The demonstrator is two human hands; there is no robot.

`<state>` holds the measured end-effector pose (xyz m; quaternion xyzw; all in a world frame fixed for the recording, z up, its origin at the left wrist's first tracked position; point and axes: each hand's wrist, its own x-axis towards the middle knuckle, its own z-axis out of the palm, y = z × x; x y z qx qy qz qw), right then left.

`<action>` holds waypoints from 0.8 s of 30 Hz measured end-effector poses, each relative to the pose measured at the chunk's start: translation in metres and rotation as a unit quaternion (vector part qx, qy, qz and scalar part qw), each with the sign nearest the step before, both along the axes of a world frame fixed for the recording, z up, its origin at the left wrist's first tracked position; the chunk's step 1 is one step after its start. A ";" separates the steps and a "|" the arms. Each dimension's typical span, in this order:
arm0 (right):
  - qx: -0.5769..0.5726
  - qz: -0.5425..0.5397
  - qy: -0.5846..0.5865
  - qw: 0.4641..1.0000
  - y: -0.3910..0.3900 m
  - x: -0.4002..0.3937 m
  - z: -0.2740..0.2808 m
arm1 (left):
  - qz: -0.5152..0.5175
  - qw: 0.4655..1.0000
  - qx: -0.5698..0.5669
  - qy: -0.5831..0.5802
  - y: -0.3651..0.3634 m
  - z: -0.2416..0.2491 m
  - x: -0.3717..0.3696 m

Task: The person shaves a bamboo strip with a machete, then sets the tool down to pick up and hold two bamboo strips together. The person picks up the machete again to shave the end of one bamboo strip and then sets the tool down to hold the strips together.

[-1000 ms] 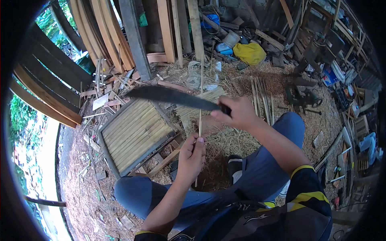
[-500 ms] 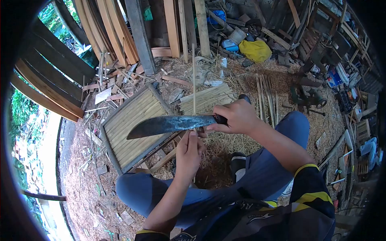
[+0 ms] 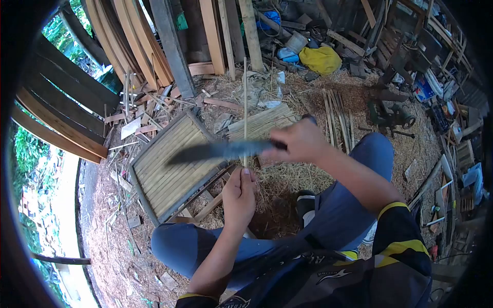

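My right hand (image 3: 298, 139) is wrapped round the dark handle of a machete (image 3: 221, 150), whose broad blade points left and is smeared by motion. The blade crosses in front of a thin bamboo strip (image 3: 245, 102) that stretches away from me. Pinched at the near end of that strip are the fingers of my left hand (image 3: 240, 192), just below the blade. Beyond and to the left lies a framed panel of bamboo slats (image 3: 172, 164). A bundle of thin strips (image 3: 262, 121) rests on the ground behind the blade.
Shavings and offcuts cover the ground (image 3: 118, 241). Several long strips (image 3: 338, 115) lie to the right, near a green metal vise (image 3: 391, 115). Planks (image 3: 136, 41) lean at the back left; a yellow cloth bag (image 3: 320, 60) lies at the back.
The machete and my right hand have moved up and away from my left hand along the strip. My left hand stays nearly in place, holding the strip's near end.
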<state>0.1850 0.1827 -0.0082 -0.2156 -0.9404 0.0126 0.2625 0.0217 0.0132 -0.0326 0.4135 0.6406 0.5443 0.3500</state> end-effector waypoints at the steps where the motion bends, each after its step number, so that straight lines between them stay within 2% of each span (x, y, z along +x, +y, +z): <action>1: 0.012 0.006 -0.002 1.000 -0.001 -0.001 -0.001 | 0.006 1.000 0.003 0.019 0.000 0.000 0.000; 3: 0.031 0.019 -0.005 0.999 -0.003 -0.002 -0.005 | 0.019 0.998 0.005 0.057 -0.001 -0.001 -0.001; 6: -0.054 -0.091 0.066 0.992 0.033 0.001 -0.014 | 0.015 0.997 0.000 0.082 -0.004 -0.002 -0.006; 9: -0.053 -0.107 0.064 0.991 0.031 0.006 -0.001 | 0.023 0.996 -0.017 0.089 -0.003 -0.008 -0.004; 13: 0.009 0.008 -0.025 1.000 0.010 0.011 0.002 | 0.038 0.989 0.028 0.137 -0.001 -0.003 -0.001; 15: -0.059 -0.132 0.037 0.989 0.043 0.010 -0.014 | 0.043 0.986 0.047 0.153 -0.006 -0.005 -0.002; 18: -0.172 -0.268 0.116 0.941 0.076 0.028 0.000 | 0.000 1.000 -0.004 0.023 -0.013 -0.002 0.005; 19: -0.211 -0.303 0.145 0.918 0.081 0.033 0.008 | -0.027 0.997 -0.021 -0.064 -0.013 0.004 0.005; 21: -0.251 -0.261 0.193 0.912 0.073 0.037 0.004 | -0.079 0.966 -0.057 -0.238 -0.015 0.014 0.006; 22: -0.274 -0.239 0.215 0.906 0.065 0.037 0.001 | -0.090 0.963 -0.044 -0.250 -0.015 0.013 0.007; 24: -0.247 -0.198 0.181 0.931 0.049 0.032 0.010 | -0.111 0.957 -0.018 -0.267 -0.013 0.014 0.007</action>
